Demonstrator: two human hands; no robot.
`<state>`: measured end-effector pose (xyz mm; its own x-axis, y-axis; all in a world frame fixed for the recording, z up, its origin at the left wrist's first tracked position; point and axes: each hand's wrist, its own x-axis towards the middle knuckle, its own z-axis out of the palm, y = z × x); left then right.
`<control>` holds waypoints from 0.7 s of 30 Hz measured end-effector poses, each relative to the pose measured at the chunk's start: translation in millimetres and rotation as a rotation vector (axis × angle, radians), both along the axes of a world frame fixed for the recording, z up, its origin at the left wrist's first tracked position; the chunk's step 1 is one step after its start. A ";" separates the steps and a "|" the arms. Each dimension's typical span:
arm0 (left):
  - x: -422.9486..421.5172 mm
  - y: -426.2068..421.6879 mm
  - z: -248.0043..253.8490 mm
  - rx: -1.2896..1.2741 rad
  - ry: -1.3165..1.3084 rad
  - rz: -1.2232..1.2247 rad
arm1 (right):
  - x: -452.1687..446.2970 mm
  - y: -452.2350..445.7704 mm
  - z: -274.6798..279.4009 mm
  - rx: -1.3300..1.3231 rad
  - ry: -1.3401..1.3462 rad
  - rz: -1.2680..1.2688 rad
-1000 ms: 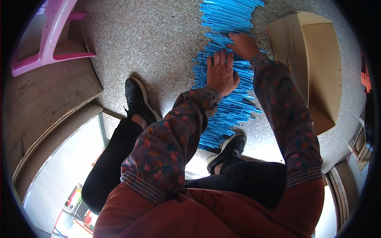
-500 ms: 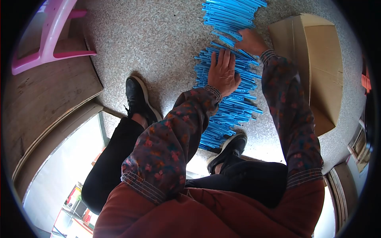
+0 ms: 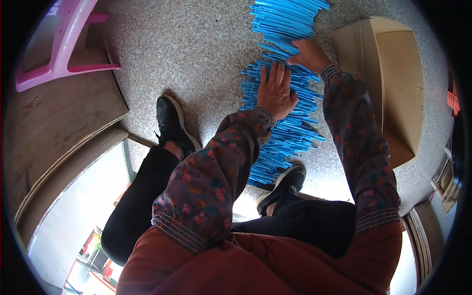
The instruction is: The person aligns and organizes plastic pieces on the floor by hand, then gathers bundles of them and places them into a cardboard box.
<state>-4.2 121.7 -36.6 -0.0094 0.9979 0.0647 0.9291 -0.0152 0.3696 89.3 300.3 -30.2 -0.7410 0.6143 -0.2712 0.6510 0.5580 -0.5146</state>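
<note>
Has the left grip open and palm down on the lower pile of blue strips, with strips directly beneath the palm, beyond the fingertips and back past the wrist toward the right shoe. Holds the right grip at the right edge of the strips, beside the loose ones between the lower pile and the upper pile; cannot tell whether open or closed on any, with fingertips partly hidden. Shows, on the same speckled floor, an open cardboard box just right of the right sleeve.
</note>
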 end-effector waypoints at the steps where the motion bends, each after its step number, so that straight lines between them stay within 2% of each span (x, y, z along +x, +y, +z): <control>1: 0.4 -0.5 -0.8 0.002 -0.011 0.005 | 0.1 1.5 0.7 -0.031 0.013 -0.018; 3: 0.6 -0.2 0.2 -0.002 -0.007 0.005 | 2.9 6.3 3.4 -0.093 0.035 -0.055; 6: 0.5 0.0 -0.2 0.008 -0.011 0.007 | 3.8 -10.4 -7.3 0.188 0.062 0.005; 15: -1.0 2.1 1.5 -0.012 -0.025 0.003 | -2.9 -17.5 -2.7 0.225 -0.044 0.071; 18: -1.5 1.2 0.4 -0.017 -0.013 0.000 | 2.1 -3.4 22.4 0.118 0.075 -0.072; 21: 0.0 -0.2 -1.4 -0.009 0.011 -0.002 | 0.1 6.7 6.8 0.212 0.254 -0.179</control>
